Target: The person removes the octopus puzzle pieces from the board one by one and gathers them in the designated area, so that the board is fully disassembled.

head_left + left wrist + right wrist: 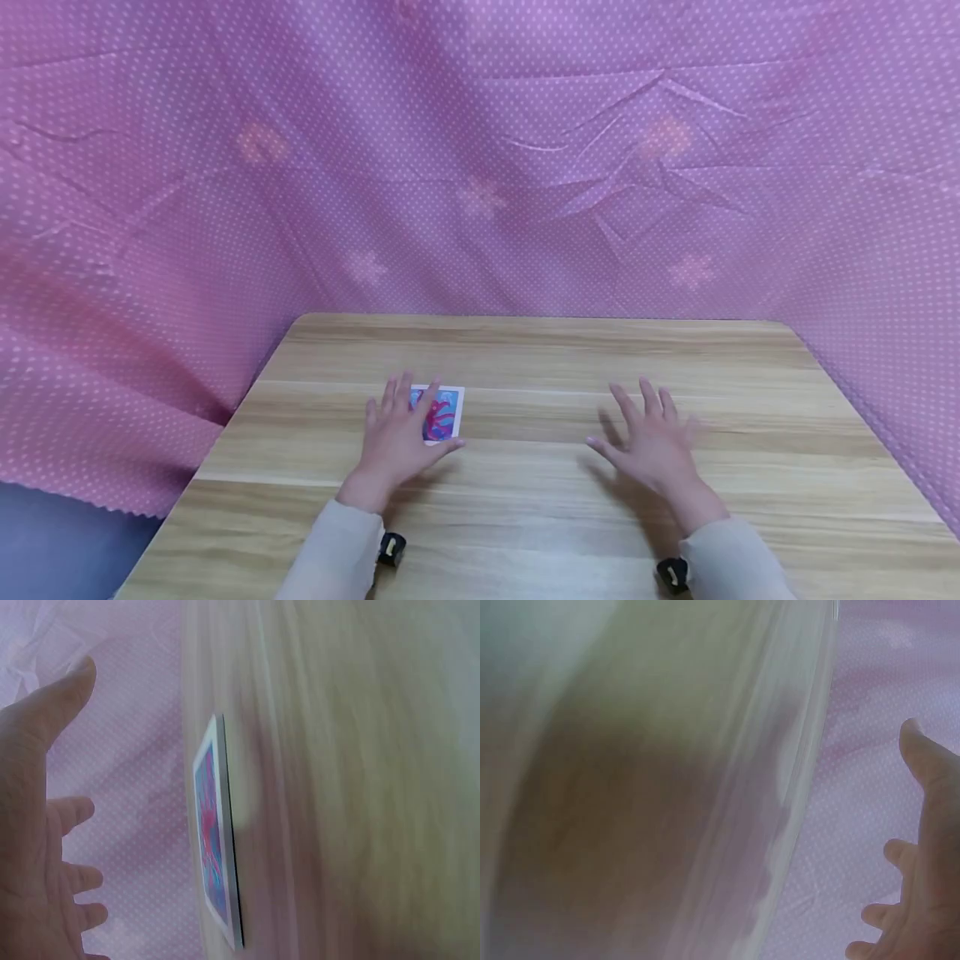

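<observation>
On the wooden table lies a flat rectangular card-like piece (446, 412) with a white border and a blue and pink picture. Seen side-on in the left wrist view, the piece (211, 832) has a thin pale edge of some thickness. My left hand (393, 446) hovers beside and partly over it, fingers spread, index finger and thumb overlapping it in the head view. Nothing is held in that hand (30, 817). Farther right, my right hand (655, 450) is above the bare wood with fingers spread and thumb pointing inward. It (937, 862) holds nothing either.
The wood-grain tabletop (525, 500) has rounded far corners. Pink dotted cloth (480, 167) hangs behind it and along both sides. Black bands sit at both wrists, by pale sleeves (333, 554). Each hand casts a shadow on the wood.
</observation>
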`<action>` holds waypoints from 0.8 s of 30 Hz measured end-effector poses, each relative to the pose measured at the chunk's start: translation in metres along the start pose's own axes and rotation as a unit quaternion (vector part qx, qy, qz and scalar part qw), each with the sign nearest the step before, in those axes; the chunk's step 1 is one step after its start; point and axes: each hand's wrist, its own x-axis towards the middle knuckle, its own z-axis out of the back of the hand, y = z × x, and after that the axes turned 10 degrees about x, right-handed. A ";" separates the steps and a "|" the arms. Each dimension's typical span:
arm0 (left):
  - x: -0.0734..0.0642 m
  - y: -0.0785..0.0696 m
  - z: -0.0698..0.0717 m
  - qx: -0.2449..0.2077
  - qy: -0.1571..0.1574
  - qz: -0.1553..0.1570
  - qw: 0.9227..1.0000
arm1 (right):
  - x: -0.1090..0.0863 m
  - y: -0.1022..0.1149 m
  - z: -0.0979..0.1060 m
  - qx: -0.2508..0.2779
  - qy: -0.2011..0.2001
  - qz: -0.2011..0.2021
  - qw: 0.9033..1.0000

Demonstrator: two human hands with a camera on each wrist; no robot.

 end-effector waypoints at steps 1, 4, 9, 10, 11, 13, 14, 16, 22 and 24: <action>0.001 0.003 0.000 0.001 -0.001 -0.002 1.000 | 0.002 0.002 -0.002 0.002 0.001 0.004 1.000; 0.002 0.012 0.000 0.005 -0.003 -0.010 1.000 | 0.009 0.009 -0.008 0.009 0.004 0.018 1.000; 0.005 0.030 0.000 -0.001 0.000 -0.026 1.000 | 0.020 0.023 -0.019 0.012 0.013 0.039 0.999; 0.006 0.033 0.000 -0.003 0.001 -0.028 1.000 | 0.021 0.026 -0.022 0.011 0.015 0.043 0.999; 0.006 0.037 0.000 0.000 0.003 -0.031 1.000 | 0.023 0.029 -0.025 0.014 0.016 0.047 0.999; 0.007 0.045 0.000 0.000 0.005 -0.034 0.999 | 0.026 0.035 -0.030 0.017 0.022 0.055 0.998; 0.007 0.048 0.000 0.000 0.006 -0.038 0.999 | 0.027 0.038 -0.032 0.018 0.024 0.059 0.998; 0.007 0.055 0.000 0.003 0.012 -0.045 0.999 | 0.030 0.045 -0.037 0.028 0.027 0.068 0.997; 0.006 0.073 0.000 0.004 0.030 -0.073 0.997 | 0.037 0.064 -0.050 0.049 0.047 0.088 0.994; 0.006 0.078 0.000 0.006 0.035 -0.081 0.996 | 0.040 0.071 -0.054 0.051 0.059 0.088 0.993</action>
